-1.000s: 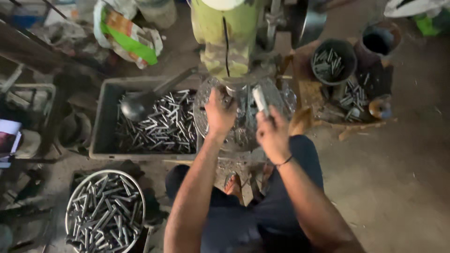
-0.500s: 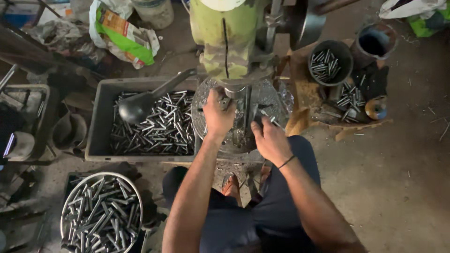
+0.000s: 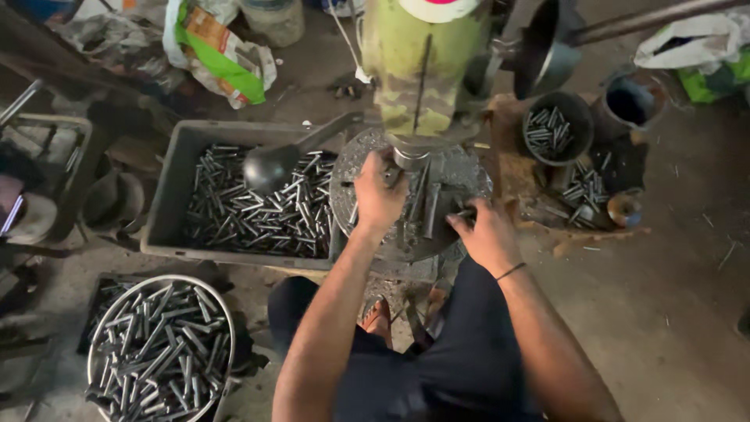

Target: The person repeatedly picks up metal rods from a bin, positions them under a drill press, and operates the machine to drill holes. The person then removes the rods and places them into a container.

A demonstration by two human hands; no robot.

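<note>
The left hand [image 3: 380,195] rests on the round metal table [image 3: 469,176] of a green drill press [image 3: 422,62], its fingers curled around a small metal piece [image 3: 388,175] just under the spindle; the piece itself is mostly hidden, so its shape is hard to tell. The right hand [image 3: 484,234] lies at the near right edge of that table, fingertips pinching a short metal rod [image 3: 466,211]. Between the two hands several dark rods [image 3: 426,207] lie flat on the table. To the left of the left hand sits a grey crate [image 3: 168,195] full of metal rods, with a black round-knobbed lever [image 3: 269,166] above it. Nearer the person, a round steel basin [image 3: 160,352] holds more rods. Beyond the right hand stands a dark bucket [image 3: 556,129] of rods.
</note>
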